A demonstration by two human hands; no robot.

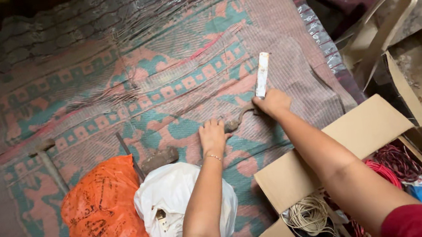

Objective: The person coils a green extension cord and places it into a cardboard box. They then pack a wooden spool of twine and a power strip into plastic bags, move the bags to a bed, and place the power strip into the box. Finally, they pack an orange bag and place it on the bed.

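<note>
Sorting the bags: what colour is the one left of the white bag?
Orange bag with black print, seen in the head view.

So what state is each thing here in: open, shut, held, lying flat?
Left hand: palm down on the mat, fingertips at a dark tool.
Right hand: shut on a white stick.
White stick: held, pointing away.
Mat: spread flat, edge frayed.
Box: open, flaps out, coils of wire inside.
Orange bag: crumpled, lying down.
White bag: bunched, lying down.
Hammer: lying flat, untouched.

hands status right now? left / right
Left hand: palm down on the woven mat, fingers spread, touching a dark curved tool; holding nothing.
Right hand: closed around a white flat stick.
</note>
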